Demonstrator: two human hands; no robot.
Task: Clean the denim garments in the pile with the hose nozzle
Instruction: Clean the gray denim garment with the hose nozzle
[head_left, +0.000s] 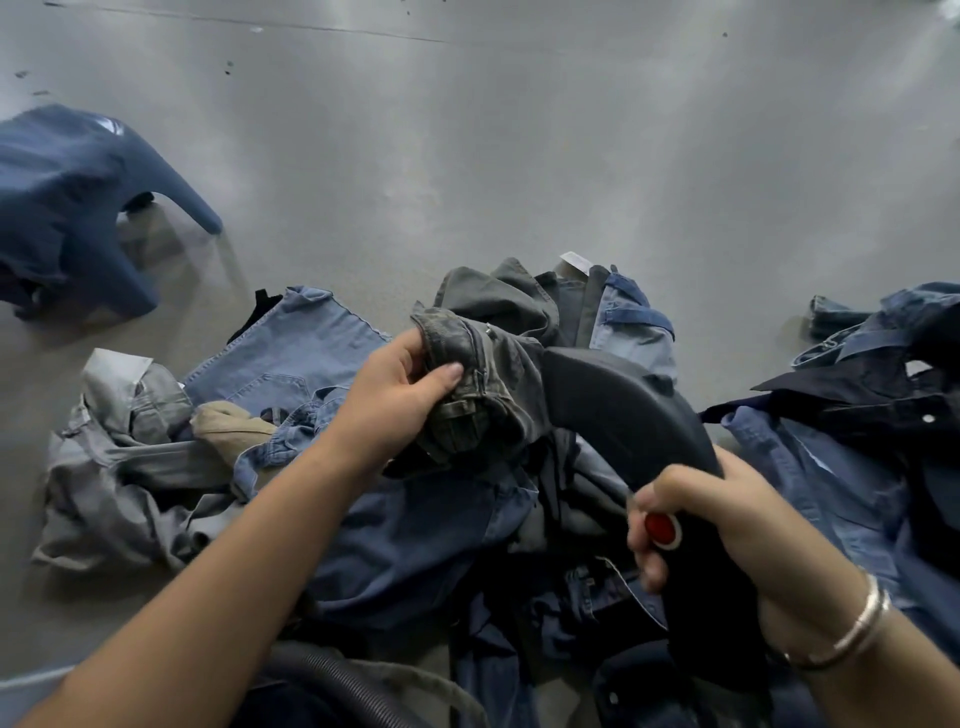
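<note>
Grey smooth floor (467, 156) carries everything. Sprawling pile of blue, grey and dark denim garments (415, 545) lies on it, the landmark here. Beyond the pile's left end stands a dark blue plastic stool (67, 208), apart from the cloth. Over the middle of the pile curves a black plastic hose nozzle (623, 415), its tip touching a crumpled grey-green faded denim garment (483, 384) lifted just above the heap. The right hand (727, 525) grips the nozzle handle, fingers wrapped round it beside a red round button (662, 529); a thin silver bangle (852, 629) circles that wrist. The left hand (400, 400) clutches the grey-green garment's bunched edge, thumb on top.
</note>
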